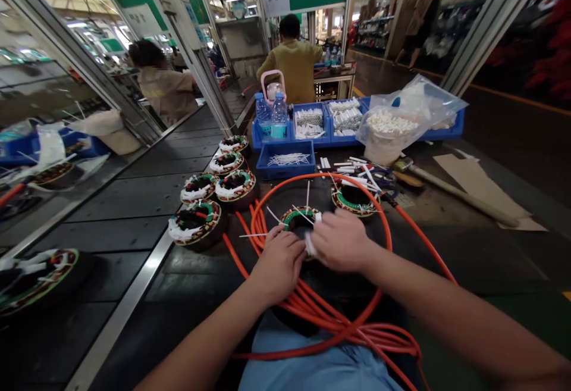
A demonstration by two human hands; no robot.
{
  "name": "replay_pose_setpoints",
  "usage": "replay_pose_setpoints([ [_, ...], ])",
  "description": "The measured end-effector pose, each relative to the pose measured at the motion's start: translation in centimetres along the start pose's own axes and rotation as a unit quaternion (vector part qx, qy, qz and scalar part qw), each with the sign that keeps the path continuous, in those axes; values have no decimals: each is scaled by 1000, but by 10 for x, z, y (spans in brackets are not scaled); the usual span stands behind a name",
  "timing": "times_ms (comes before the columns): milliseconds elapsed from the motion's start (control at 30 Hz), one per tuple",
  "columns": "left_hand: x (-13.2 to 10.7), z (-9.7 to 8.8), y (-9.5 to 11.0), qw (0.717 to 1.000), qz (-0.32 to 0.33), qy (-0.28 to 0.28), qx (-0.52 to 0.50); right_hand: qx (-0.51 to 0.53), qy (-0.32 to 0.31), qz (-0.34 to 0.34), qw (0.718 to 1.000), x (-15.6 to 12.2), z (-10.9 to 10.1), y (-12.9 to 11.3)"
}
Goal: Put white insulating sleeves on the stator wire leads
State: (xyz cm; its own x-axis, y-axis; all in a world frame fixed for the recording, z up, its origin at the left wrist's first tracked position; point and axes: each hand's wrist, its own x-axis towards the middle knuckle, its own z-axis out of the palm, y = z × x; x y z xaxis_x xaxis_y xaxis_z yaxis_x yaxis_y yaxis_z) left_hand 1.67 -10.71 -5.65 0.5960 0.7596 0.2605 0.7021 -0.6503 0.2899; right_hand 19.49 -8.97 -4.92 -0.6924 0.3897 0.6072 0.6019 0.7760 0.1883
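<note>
In front of me lies a ring-shaped motor stator [300, 212] with green edging and copper windings, partly hidden by my hands. Thin white cable ties [307, 194] stick up and outward from its rim. My left hand [279, 263] rests on its near left side, fingers curled round the edge. My right hand [341, 239], slightly blurred, is closed at the right side. A short white piece [310, 244] shows at its fingertips, between the two hands. A loop of orange hose [321, 175] circles the stator and both hands.
Several finished-looking stators [196, 223] stand at left beside a metal rail [151, 263]. A blue tray [285, 171] of cable ties, blue bins [310, 141] of white tubes and a bagged tub [383, 141] stand behind. Another stator [352, 200] sits right, near a wooden-handled mallet [464, 194].
</note>
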Motion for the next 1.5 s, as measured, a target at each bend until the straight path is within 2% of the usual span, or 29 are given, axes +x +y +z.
replay_pose_setpoints([
  [67, -1, 1, -1, 1000, 6, -5, 14, 14, -11, 69, 997, 7, 6, 11],
  [133, -2, 1, 0, 1000, 3, -7, 27, 108, -35, 111, 987, 5, 5, 16],
  [200, -2, 3, 2, 999, -1, -10, 39, 237, -74, 124, 961, -3, -2, 14],
  [267, -1, 6, 5, 998, -8, -6, 58, 303, -124, 123, 937, -11, -11, 6],
  [367, 1, 12, 5, 995, -15, 27, 91, 211, -192, 121, 951, -12, -16, -7],
  [433, 2, 16, 4, 993, -8, 59, 98, 127, -206, 110, 964, -6, -11, -11],
  [500, 1, 20, 0, 992, 13, 90, 91, 86, -206, 113, 968, 2, -2, -10],
  [633, 2, 25, -6, 988, 54, 127, 69, 85, -238, 164, 954, 24, 13, 0],
  [733, 4, 23, -10, 988, 69, 131, 54, 113, -269, 183, 939, 35, 18, 0],
  [800, 4, 17, -14, 989, 77, 118, 44, 128, -271, 191, 935, 36, 17, -1],
  [867, 3, 8, -17, 993, 88, 76, 22, 148, -264, 180, 936, 29, 12, 4],
  [933, 0, -2, -21, 995, 97, 24, -8, 198, -213, 201, 935, 16, 3, 24],
  [1000, -3, -8, -22, 996, 85, 10, -33, 218, -99, 308, 921, -2, -9, 62],
  [1033, -4, -9, -21, 997, 71, 15, -39, 193, -26, 388, 901, -11, -14, 87],
  [1100, -4, -7, -18, 998, 39, 31, -43, 110, 59, 495, 860, -28, -24, 141],
  [1167, -4, -4, -14, 998, 24, 30, -44, 50, 92, 554, 826, -41, -28, 191],
  [1233, -3, -1, -10, 998, 30, 30, -44, 15, 96, 586, 805, -50, -25, 226],
  [1333, -3, -1, -6, 996, 52, 66, -38, -9, 92, 592, 801, -56, -14, 250],
  [1433, -4, -2, -5, 992, 61, 101, -38, -15, 113, 582, 805, -58, -6, 256],
  [1500, -5, -2, -5, 992, 61, 100, -45, -12, 138, 576, 806, -56, -9, 256],
])
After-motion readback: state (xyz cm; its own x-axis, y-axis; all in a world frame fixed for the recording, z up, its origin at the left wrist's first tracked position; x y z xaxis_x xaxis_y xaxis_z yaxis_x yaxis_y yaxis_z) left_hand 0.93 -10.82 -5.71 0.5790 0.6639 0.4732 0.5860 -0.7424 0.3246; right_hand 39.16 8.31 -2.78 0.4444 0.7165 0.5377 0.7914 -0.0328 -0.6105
